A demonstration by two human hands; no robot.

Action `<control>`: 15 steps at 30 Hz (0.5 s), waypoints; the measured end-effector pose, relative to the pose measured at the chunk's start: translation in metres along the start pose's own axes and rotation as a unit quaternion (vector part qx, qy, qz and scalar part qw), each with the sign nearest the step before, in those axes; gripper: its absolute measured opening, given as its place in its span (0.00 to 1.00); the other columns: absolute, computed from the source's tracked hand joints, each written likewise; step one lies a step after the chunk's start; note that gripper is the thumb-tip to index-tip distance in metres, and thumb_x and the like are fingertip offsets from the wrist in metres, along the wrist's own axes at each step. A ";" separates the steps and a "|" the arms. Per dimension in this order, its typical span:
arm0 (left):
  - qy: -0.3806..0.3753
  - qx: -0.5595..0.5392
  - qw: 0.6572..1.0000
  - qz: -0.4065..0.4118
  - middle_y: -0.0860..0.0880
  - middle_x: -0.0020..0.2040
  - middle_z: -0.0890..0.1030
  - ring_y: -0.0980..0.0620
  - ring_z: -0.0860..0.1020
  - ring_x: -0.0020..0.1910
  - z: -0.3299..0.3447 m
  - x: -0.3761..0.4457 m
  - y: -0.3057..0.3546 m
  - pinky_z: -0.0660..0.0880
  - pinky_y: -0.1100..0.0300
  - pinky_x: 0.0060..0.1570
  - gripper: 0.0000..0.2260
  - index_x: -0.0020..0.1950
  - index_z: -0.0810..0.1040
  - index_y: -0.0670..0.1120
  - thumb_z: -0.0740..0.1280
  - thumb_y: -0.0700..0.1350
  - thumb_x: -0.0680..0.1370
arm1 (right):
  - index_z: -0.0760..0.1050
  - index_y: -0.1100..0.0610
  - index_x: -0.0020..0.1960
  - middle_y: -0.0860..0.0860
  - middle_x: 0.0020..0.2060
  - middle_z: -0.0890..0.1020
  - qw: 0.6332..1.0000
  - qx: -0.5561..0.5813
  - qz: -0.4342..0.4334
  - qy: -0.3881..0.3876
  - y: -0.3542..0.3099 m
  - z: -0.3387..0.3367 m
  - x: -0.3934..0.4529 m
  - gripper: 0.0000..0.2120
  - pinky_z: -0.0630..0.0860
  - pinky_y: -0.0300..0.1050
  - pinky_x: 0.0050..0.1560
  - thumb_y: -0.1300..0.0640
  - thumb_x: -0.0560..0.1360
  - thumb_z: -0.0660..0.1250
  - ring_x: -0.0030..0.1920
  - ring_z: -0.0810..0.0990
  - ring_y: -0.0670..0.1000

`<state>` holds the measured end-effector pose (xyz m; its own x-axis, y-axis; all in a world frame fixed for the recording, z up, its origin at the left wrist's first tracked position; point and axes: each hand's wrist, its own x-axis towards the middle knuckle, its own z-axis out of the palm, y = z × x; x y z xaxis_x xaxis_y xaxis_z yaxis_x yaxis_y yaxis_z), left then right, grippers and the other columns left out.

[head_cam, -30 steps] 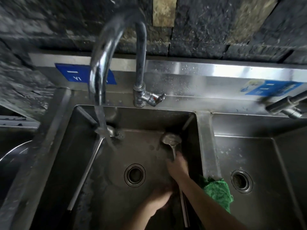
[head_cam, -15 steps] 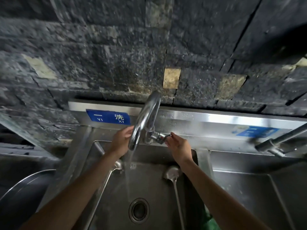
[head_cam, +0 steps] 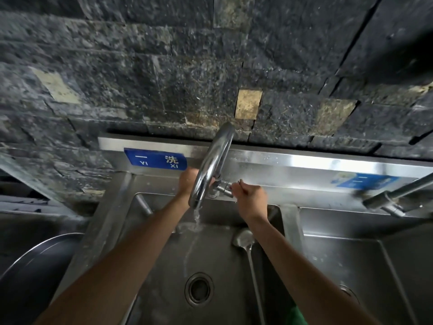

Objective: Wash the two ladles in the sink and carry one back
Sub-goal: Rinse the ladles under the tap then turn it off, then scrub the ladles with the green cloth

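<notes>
A green cloth [head_cam: 295,315] shows at the bottom edge. In the left sink basin [head_cam: 164,277], a steel ladle [head_cam: 243,239] lies along the right wall, bowl toward the back, wet and shiny. The other ladle's handle [head_cam: 143,205] leans in the back-left corner. Farther back, the right hand [head_cam: 250,198] pinches the tap lever [head_cam: 230,186]; the left hand [head_cam: 188,181] grips the gooseneck faucet [head_cam: 210,170], which runs a thin stream.

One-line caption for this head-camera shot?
Right hand grips the tap handle, left hand steadies the running faucet.

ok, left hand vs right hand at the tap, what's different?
The left hand holds the faucet spout from behind and is partly hidden by it; the right hand is in plain view, pinching the valve handle at the base. Both arms reach over the sink basin and neither hand holds a ladle.
</notes>
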<state>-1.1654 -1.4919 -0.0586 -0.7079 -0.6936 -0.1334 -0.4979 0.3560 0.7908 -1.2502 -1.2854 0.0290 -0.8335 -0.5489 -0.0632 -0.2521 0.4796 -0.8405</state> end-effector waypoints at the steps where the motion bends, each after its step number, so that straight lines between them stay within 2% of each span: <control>1: -0.027 -0.024 0.999 -0.015 0.52 0.44 0.87 0.57 0.85 0.44 0.001 0.010 -0.014 0.83 0.53 0.49 0.10 0.48 0.85 0.49 0.71 0.54 0.72 | 0.86 0.58 0.45 0.51 0.30 0.80 1.000 -0.010 -0.001 0.001 -0.002 -0.001 0.001 0.13 0.69 0.44 0.38 0.51 0.80 0.68 0.33 0.75 0.48; 2: -0.032 -0.037 0.999 -0.017 0.48 0.46 0.87 0.52 0.86 0.46 0.006 0.020 -0.023 0.82 0.45 0.52 0.12 0.46 0.85 0.50 0.71 0.56 0.71 | 0.87 0.58 0.47 0.52 0.32 0.82 1.000 -0.011 0.002 -0.004 -0.003 -0.004 -0.001 0.12 0.70 0.43 0.39 0.51 0.80 0.68 0.34 0.76 0.48; 4: -0.051 -0.054 0.996 -0.050 0.44 0.47 0.87 0.47 0.86 0.46 0.000 0.010 -0.008 0.81 0.41 0.52 0.14 0.47 0.85 0.48 0.69 0.56 0.72 | 0.87 0.57 0.50 0.53 0.36 0.85 1.000 -0.011 0.017 -0.021 -0.004 -0.008 -0.001 0.12 0.71 0.42 0.39 0.51 0.80 0.68 0.37 0.80 0.50; 6: -0.058 -0.086 0.994 -0.035 0.41 0.50 0.86 0.43 0.85 0.49 -0.029 -0.039 0.056 0.81 0.42 0.54 0.09 0.50 0.84 0.44 0.67 0.47 0.78 | 0.85 0.58 0.47 0.56 0.38 0.85 0.998 -0.029 0.024 -0.047 -0.006 -0.010 0.002 0.14 0.74 0.44 0.41 0.49 0.80 0.67 0.42 0.83 0.55; 7: -0.067 -0.095 0.993 -0.022 0.40 0.53 0.85 0.42 0.84 0.52 -0.042 -0.066 0.080 0.80 0.44 0.57 0.07 0.55 0.82 0.44 0.67 0.43 0.79 | 0.84 0.57 0.49 0.56 0.41 0.86 0.997 -0.041 0.027 -0.063 -0.007 -0.010 0.003 0.15 0.75 0.45 0.43 0.47 0.79 0.66 0.46 0.84 0.57; 9: -0.073 -0.080 0.994 0.008 0.47 0.55 0.81 0.47 0.81 0.54 -0.049 -0.096 0.092 0.78 0.53 0.58 0.15 0.66 0.76 0.46 0.68 0.41 0.79 | 0.81 0.56 0.61 0.54 0.55 0.86 0.995 -0.053 0.041 -0.079 -0.006 -0.013 -0.001 0.18 0.73 0.41 0.50 0.45 0.80 0.65 0.58 0.83 0.57; 11: -0.056 -0.064 0.996 -0.018 0.50 0.55 0.80 0.51 0.79 0.55 -0.055 -0.128 0.073 0.76 0.53 0.57 0.18 0.68 0.75 0.48 0.69 0.46 0.79 | 0.77 0.56 0.69 0.52 0.63 0.82 0.995 -0.041 0.064 -0.071 -0.001 -0.021 -0.019 0.21 0.70 0.38 0.56 0.46 0.80 0.66 0.64 0.80 0.54; 13: -0.056 -0.044 0.996 -0.062 0.46 0.58 0.83 0.48 0.81 0.58 -0.059 -0.161 0.029 0.77 0.49 0.60 0.17 0.63 0.79 0.50 0.66 0.53 0.76 | 0.78 0.57 0.67 0.54 0.61 0.83 0.994 -0.062 0.063 -0.067 0.018 -0.035 -0.046 0.18 0.70 0.37 0.55 0.50 0.81 0.66 0.62 0.81 0.54; 15: -0.056 -0.021 0.990 -0.128 0.46 0.57 0.84 0.49 0.81 0.57 -0.061 -0.198 -0.023 0.77 0.51 0.60 0.18 0.57 0.81 0.50 0.64 0.56 0.72 | 0.80 0.57 0.64 0.56 0.58 0.85 0.989 -0.114 0.075 -0.055 0.050 -0.053 -0.078 0.15 0.74 0.41 0.53 0.53 0.81 0.67 0.59 0.83 0.56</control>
<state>-0.9830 -1.4004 -0.0144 -0.6135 -0.6826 -0.3970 -0.6491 0.1497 0.7458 -1.2242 -1.1827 0.0199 -0.8142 -0.5254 -0.2471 -0.2441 0.6960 -0.6753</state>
